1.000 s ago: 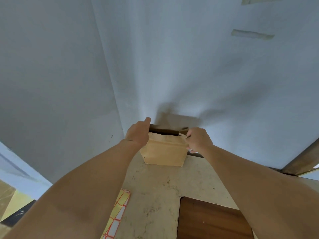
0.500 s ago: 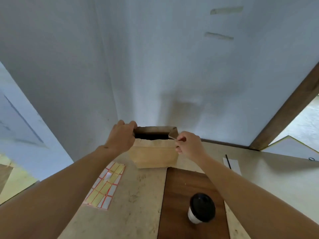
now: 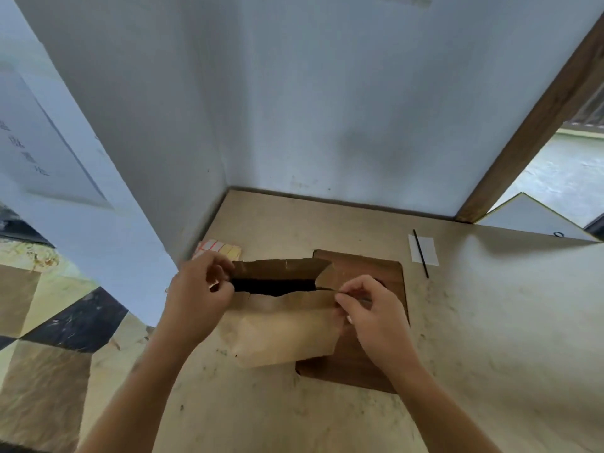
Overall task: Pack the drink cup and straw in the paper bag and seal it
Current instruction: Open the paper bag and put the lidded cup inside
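A brown paper bag (image 3: 281, 335) stands in front of me, its mouth held apart and dark inside. My left hand (image 3: 199, 295) pinches the left edge of the mouth. My right hand (image 3: 369, 312) pinches the right edge. The bag overlaps the left part of a dark wooden board (image 3: 369, 269). A thin black straw (image 3: 420, 253) lies on a white paper slip (image 3: 426, 253) at the right back of the table. The drink cup is hidden behind the bag and my right hand.
A sheet of yellow and red-edged stickers (image 3: 219, 249) lies behind my left hand, by the white wall panel (image 3: 137, 158). White walls close the table's back and left. A wooden post (image 3: 536, 125) rises at the right. The tabletop (image 3: 490, 354) extends right.
The view has tilted down. Both hands have brought the bag nearer, over the wooden board, and the cup seen half a second ago is now covered.
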